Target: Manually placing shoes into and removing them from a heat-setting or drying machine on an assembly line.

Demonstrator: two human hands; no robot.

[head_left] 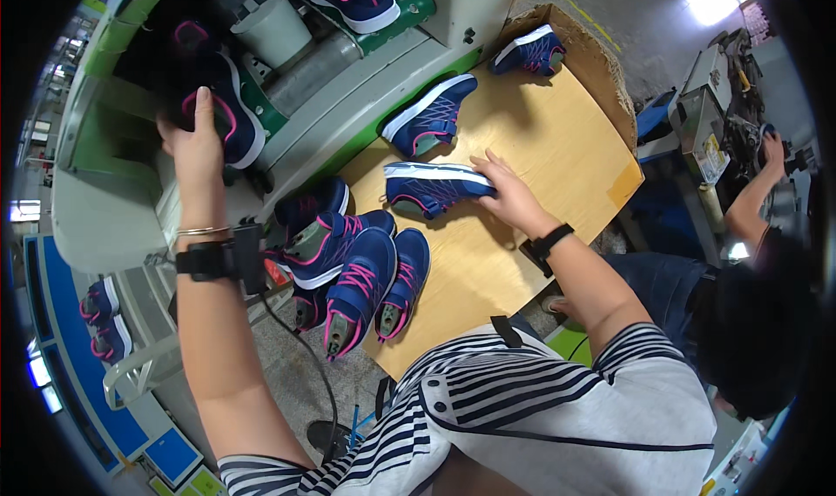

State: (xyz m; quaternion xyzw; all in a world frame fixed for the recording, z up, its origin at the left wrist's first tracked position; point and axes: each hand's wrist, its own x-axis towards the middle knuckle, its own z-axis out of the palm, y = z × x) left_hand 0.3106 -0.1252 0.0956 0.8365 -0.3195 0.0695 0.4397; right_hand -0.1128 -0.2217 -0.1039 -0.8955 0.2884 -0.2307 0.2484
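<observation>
My right hand [514, 200] grips the end of a navy sneaker [435, 187] lying on its side over the board, white sole upward. My left hand [198, 143] reaches into the machine at the left, thumb stretched up and fingers apart, partly blurred. Right beside it is another navy sneaker [246, 121] with pink lining and a white sole; whether the hand touches it I cannot tell. Close to the board's left edge several sneakers with pink laces [359, 274] stand bunched together. Beyond the held one, one more sneaker [431, 114] leans against the machine's edge.
The machine [335, 104] has another sneaker [353, 4] on its green part. A light wooden board [514, 261] has a sneaker [529, 52] at its far end, by a cardboard piece [601, 56]. A black cable [305, 348] hangs below my left wrist. A co-worker [740, 304] is at the right.
</observation>
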